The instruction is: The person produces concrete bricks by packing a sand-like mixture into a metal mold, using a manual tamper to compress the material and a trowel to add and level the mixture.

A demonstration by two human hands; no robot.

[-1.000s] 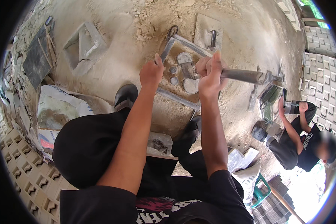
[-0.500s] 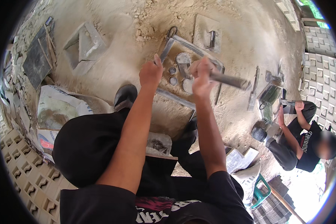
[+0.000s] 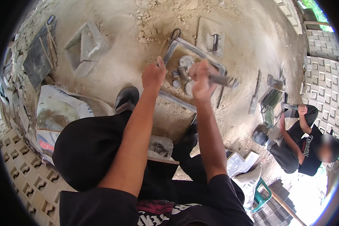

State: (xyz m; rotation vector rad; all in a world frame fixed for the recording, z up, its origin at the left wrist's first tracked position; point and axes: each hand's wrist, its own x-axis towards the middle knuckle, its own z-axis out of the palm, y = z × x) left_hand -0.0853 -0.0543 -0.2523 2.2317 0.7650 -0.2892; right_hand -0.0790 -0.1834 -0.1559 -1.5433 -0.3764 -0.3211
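Note:
A grey metal rectangular frame (image 3: 177, 101) lies on the sandy ground ahead of me. Several round grey pieces (image 3: 176, 83) sit inside it, with sand among them. My left hand (image 3: 153, 75) is closed on the frame's left side, thumb pointing up. Over the right part of the frame, my right hand (image 3: 202, 81) wraps round a thick, grey, rod-like tool (image 3: 226, 80). One end of this tool sticks out to the right of my fist, blurred by motion. Its other end is partly hidden by the hand, and I cannot tell whether it touches the round pieces.
A flat slab (image 3: 205, 32) with a dark cylinder (image 3: 215, 42) on it lies beyond the frame. A broken square block (image 3: 87, 47) and dark board (image 3: 37, 60) are left. Another person (image 3: 307, 147) works at a mould (image 3: 271, 101) on the right. A sack (image 3: 60, 105) lies left.
My right hand has shifted slightly left, and the rod-like tool's outer end has moved left and a little up. My left hand keeps its hold on the frame.

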